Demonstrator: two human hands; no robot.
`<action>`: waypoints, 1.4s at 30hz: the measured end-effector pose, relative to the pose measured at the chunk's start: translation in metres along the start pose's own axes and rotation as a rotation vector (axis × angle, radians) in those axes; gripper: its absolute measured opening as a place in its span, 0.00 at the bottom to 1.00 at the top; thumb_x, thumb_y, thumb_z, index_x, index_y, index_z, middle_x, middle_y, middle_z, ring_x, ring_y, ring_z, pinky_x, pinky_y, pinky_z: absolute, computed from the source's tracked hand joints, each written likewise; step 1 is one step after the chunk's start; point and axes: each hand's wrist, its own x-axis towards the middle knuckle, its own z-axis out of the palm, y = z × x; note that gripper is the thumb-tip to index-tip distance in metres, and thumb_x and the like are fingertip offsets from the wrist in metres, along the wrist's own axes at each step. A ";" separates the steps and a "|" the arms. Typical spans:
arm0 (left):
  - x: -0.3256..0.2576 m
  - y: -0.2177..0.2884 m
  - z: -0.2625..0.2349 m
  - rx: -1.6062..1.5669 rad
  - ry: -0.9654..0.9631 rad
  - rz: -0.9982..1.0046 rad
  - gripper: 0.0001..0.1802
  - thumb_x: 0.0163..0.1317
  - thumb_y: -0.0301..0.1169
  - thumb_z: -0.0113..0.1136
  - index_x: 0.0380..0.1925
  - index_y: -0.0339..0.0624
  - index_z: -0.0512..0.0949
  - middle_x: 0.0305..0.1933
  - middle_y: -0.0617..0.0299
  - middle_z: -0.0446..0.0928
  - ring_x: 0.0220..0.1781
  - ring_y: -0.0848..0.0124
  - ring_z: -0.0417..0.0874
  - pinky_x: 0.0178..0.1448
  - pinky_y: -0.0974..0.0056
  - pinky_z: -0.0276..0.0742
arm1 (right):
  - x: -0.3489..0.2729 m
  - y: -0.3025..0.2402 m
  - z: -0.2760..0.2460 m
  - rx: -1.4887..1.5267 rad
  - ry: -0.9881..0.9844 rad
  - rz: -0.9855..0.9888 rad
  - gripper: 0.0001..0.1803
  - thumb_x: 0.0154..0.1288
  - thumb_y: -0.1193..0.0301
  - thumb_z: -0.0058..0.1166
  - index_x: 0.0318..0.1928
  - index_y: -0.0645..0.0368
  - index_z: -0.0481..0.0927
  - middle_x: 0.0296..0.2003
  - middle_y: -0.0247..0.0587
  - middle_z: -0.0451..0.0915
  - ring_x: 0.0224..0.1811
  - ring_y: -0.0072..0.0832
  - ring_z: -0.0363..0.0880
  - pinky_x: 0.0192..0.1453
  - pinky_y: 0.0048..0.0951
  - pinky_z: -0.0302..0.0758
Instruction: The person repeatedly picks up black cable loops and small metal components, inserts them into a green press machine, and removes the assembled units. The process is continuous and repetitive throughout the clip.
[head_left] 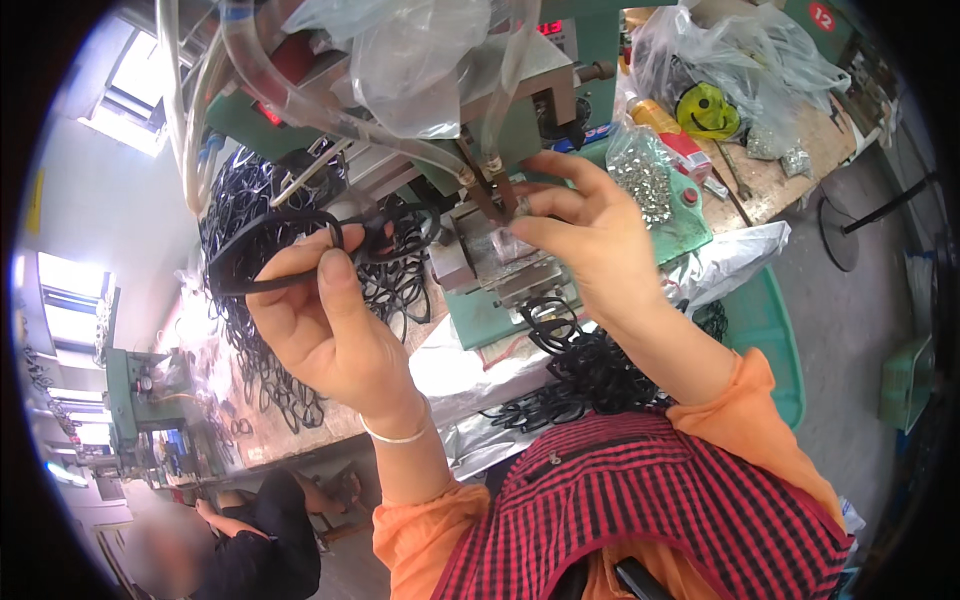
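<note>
My left hand (335, 335) pinches a black eyeglass frame (238, 258) between thumb and fingers. One rim of the frame reaches right, toward the metal fixture (515, 250) of a green bench machine. Beside the machine's narrow upright jaws (485, 190), my right hand (605, 235) has its thumb and fingers drawn together. A small shiny bit shows at those fingertips, but I cannot make out what it is. Clear hoses (330, 115) run down to the machine head above both hands.
Black frames (270, 350) are heaped left of the machine, with more (600, 365) near my apron. An open bag of small metal parts (642, 185) lies on the right. A green bin (765, 340) stands below it. Another person (270, 535) sits at lower left.
</note>
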 end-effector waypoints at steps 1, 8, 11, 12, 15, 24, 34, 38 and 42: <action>-0.005 0.007 0.000 -0.038 -0.012 -0.037 0.10 0.69 0.19 0.55 0.49 0.33 0.71 0.47 0.51 0.78 0.45 0.65 0.83 0.51 0.59 0.84 | -0.010 -0.007 -0.001 0.072 -0.032 0.008 0.35 0.57 0.83 0.63 0.66 0.70 0.68 0.59 0.48 0.77 0.55 0.25 0.78 0.63 0.28 0.73; -0.052 0.003 -0.002 0.170 -0.519 0.284 0.21 0.52 0.12 0.67 0.44 0.43 0.74 0.43 0.49 0.86 0.33 0.62 0.85 0.38 0.63 0.80 | -0.003 0.004 -0.057 -0.579 0.015 -0.173 0.24 0.61 0.77 0.59 0.60 0.65 0.78 0.58 0.41 0.82 0.63 0.30 0.76 0.70 0.32 0.68; -0.052 0.007 -0.003 0.210 -0.421 0.361 0.04 0.68 0.24 0.61 0.39 0.40 0.75 0.36 0.47 0.85 0.36 0.59 0.86 0.40 0.61 0.78 | -0.002 0.027 -0.069 -0.595 0.120 -0.340 0.16 0.58 0.68 0.65 0.47 0.56 0.85 0.54 0.51 0.82 0.62 0.44 0.78 0.68 0.41 0.71; -0.047 0.006 -0.006 0.216 -0.370 0.384 0.03 0.70 0.25 0.58 0.40 0.38 0.74 0.37 0.46 0.84 0.37 0.58 0.86 0.41 0.60 0.81 | -0.002 0.028 -0.057 -0.776 0.138 -0.550 0.13 0.57 0.66 0.66 0.43 0.53 0.87 0.53 0.51 0.82 0.63 0.46 0.76 0.68 0.43 0.70; -0.020 0.016 -0.008 -0.085 -0.084 0.194 0.08 0.75 0.26 0.50 0.49 0.33 0.71 0.44 0.45 0.82 0.42 0.53 0.87 0.47 0.55 0.87 | 0.007 0.023 -0.025 -0.728 0.086 -0.575 0.09 0.54 0.66 0.70 0.35 0.54 0.88 0.54 0.50 0.82 0.66 0.45 0.73 0.69 0.42 0.68; 0.005 0.013 -0.008 -0.149 -0.176 -0.038 0.05 0.70 0.20 0.55 0.45 0.32 0.73 0.43 0.46 0.80 0.43 0.60 0.85 0.45 0.56 0.88 | 0.001 0.010 -0.018 -0.587 -0.050 -0.394 0.10 0.59 0.69 0.65 0.41 0.57 0.89 0.48 0.47 0.86 0.57 0.42 0.82 0.63 0.38 0.75; -0.056 -0.004 0.011 0.459 -0.758 0.671 0.14 0.48 0.20 0.71 0.36 0.41 0.82 0.45 0.56 0.87 0.36 0.61 0.79 0.37 0.61 0.80 | -0.026 0.052 -0.143 -1.287 0.134 -0.527 0.08 0.61 0.76 0.60 0.41 0.60 0.85 0.38 0.45 0.85 0.43 0.46 0.83 0.51 0.39 0.79; -0.056 -0.007 0.011 0.423 -0.774 0.613 0.14 0.47 0.21 0.72 0.36 0.42 0.81 0.44 0.59 0.87 0.34 0.62 0.80 0.37 0.62 0.80 | 0.003 0.033 -0.136 -0.939 0.355 -0.491 0.07 0.61 0.76 0.57 0.39 0.60 0.85 0.38 0.46 0.85 0.43 0.42 0.84 0.51 0.39 0.78; -0.053 -0.012 0.010 0.398 -0.766 0.600 0.14 0.48 0.20 0.73 0.35 0.44 0.80 0.44 0.59 0.87 0.31 0.63 0.80 0.35 0.64 0.79 | 0.004 0.040 -0.159 -0.894 0.279 -0.294 0.07 0.62 0.75 0.59 0.40 0.62 0.84 0.39 0.45 0.85 0.42 0.42 0.84 0.50 0.35 0.78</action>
